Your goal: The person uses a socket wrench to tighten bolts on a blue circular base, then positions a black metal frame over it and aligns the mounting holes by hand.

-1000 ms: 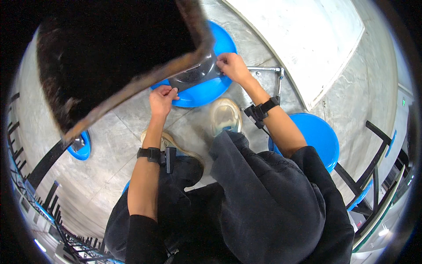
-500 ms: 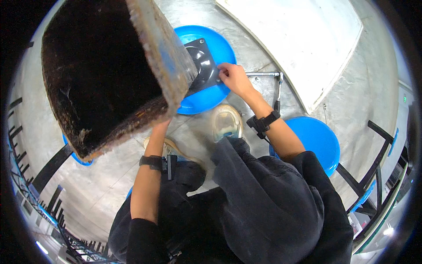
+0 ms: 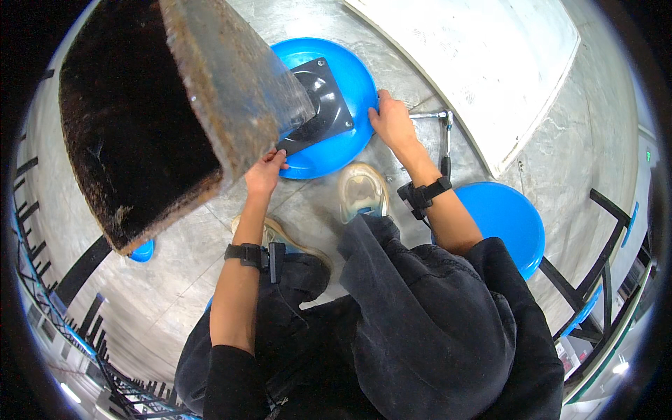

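A round blue stool seat (image 3: 323, 159) lies underside up on the floor, and a black metal mounting plate (image 3: 337, 112) rests on it. From the plate a large rusty square metal tube (image 3: 241, 84) rises toward me, its hollow end at the upper left. My left hand (image 3: 263, 175) is closed at the plate's near corner, beside the tube; its fingertips touch the plate, partly covering the seat rim there. With fingers bent round the seat's right edge, my right hand (image 3: 393, 124) grips the rim.
A ratchet wrench (image 3: 446, 136) lies on the floor right of the seat. Beyond it stands a large white panel (image 3: 483, 56). Another blue stool seat (image 3: 500, 224) is beside my right forearm, with black metal frames (image 3: 602, 245) farther right. My shoes (image 3: 362, 189) stand close to the seat.
My right hand has moved from the plate's right corner out to the seat's right rim. The tube has shifted a little left, and my left fingers now show at the plate's near corner.
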The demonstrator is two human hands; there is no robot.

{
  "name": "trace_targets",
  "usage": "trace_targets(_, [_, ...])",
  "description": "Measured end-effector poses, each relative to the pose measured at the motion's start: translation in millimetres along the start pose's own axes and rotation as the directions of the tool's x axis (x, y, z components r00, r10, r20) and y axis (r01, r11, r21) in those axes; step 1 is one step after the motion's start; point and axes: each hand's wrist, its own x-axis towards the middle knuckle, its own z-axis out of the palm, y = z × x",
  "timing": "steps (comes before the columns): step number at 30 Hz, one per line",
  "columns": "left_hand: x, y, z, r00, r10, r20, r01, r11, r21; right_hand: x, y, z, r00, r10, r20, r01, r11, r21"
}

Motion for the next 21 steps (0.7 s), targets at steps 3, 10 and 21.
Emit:
trace_targets(3, [-1.9, 0.2, 0.9, 1.000, 0.030, -0.006, -0.030, 0.999, 0.038, -2.2, 2.5, 2.0, 1.000, 0.019, -0.011, -0.020, 1.000, -0.023])
trace_targets(10, [-2.1, 2.2, 0.9, 1.000, 0.024, 0.005, -0.024, 0.999, -0.037, -2.4, 5.0, 2.0, 0.999, -0.028, -0.022, 0.030, 0.996, 0.087])
trace_targets(21, [-7.6, 5.8, -4.9, 0.999, 0.027, 0.028, -0.022, 0.987, -0.161, -4.4, -1.5, 0.8, 0.999, 0.047, 0.026, -0.049, 0.996, 0.069])
